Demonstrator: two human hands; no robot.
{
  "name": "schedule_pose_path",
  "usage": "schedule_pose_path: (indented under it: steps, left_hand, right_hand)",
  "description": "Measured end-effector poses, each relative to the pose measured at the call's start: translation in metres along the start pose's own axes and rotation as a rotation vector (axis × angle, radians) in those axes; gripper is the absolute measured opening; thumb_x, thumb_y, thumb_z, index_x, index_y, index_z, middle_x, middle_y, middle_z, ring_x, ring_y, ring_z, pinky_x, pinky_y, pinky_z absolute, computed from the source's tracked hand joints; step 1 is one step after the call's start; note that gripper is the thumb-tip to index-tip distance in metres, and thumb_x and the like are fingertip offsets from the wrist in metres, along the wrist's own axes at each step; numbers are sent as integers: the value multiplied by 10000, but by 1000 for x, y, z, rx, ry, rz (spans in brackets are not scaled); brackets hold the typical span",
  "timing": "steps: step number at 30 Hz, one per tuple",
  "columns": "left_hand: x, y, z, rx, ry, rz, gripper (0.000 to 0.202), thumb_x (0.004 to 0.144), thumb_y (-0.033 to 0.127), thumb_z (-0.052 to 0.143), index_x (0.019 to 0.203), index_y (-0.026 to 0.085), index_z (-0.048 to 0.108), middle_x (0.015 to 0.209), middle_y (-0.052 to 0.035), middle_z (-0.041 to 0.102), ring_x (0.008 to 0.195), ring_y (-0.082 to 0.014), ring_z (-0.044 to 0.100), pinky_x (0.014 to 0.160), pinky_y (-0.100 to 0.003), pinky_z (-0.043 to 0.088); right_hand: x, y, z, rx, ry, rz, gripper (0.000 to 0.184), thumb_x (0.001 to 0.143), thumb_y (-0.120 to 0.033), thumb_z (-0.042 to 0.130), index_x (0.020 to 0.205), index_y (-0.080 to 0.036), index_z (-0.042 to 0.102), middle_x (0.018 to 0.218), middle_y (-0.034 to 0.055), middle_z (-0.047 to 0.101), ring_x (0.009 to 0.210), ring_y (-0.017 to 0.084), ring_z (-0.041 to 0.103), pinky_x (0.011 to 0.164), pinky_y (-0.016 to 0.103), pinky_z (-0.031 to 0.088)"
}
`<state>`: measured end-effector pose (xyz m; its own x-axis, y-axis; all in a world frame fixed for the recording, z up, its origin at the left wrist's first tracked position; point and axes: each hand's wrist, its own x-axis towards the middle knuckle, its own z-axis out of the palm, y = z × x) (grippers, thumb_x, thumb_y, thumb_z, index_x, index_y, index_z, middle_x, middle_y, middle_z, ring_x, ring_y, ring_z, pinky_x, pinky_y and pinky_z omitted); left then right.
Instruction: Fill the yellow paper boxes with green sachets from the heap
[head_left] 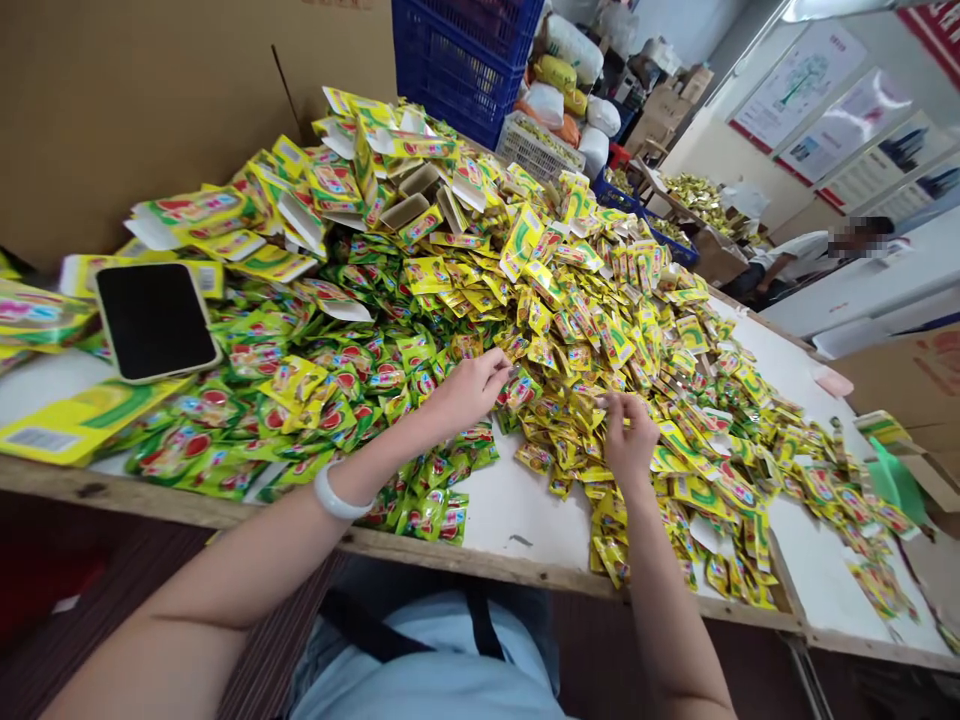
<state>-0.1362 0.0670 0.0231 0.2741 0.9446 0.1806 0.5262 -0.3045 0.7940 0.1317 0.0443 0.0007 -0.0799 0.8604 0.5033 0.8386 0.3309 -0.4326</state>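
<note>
A large heap of small sachets covers the white table [517, 500]: green ones with red marks [315, 390] on the left, yellow ones [600, 310] in the middle and right. My left hand [472, 385] reaches into the seam between green and yellow, fingers curled and pinching a sachet near its tips. My right hand [628, 435] rests on the yellow pile, fingers bent around a few yellow sachets. A white bangle [335, 497] sits on my left wrist. Flat printed cartons [300, 200] lie stacked behind the sachets.
A black phone [154, 320] lies on cartons at the left. Behind stand a cardboard sheet [150, 100], a blue crate [457, 55] and bags. Another person [810, 255] sits at the far right. A green scoop [896, 485] lies by the table's right edge.
</note>
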Motion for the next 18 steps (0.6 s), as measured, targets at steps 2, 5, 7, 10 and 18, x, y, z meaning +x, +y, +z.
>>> schedule_pose_path:
  steps: [2,5,7,10,18]
  left_hand:
    - [-2,2,5,-102,-28,-4,205,952,260,418,917,163,595,658,12,576,602,-157,548,593,-241,383]
    - [-3,1,12,-227,-103,-36,193,958,276,420,953,172,582,603,35,538,535,-150,574,543,-233,379]
    - [-1,-2,15,-351,-123,-94,173,963,289,427,996,177,556,591,49,520,500,-153,603,500,-224,381]
    - [5,-6,16,-597,-120,-209,166,946,316,489,1023,172,519,597,53,524,471,-147,597,438,-207,373]
    - [10,-13,25,-789,-201,-205,336,732,392,746,881,121,615,625,31,565,491,-71,459,469,-186,342]
  right_hand:
    - [-5,6,-7,36,56,51,414,1050,-412,249,1045,-193,600,895,103,680,821,222,645,732,353,519]
    - [-9,8,-6,80,29,58,334,1027,-430,374,1080,-191,602,996,108,690,917,218,661,757,339,538]
    - [-13,5,0,55,-82,-10,322,965,-446,531,1157,-200,612,1157,126,677,1089,252,631,890,392,528]
    - [-26,0,14,-114,-277,-152,516,889,-440,653,1319,-170,557,1327,172,611,1318,339,495,1066,524,427]
    - [-58,2,11,-182,7,-322,322,1007,-272,427,1227,-182,644,1122,130,738,1040,260,713,886,407,601]
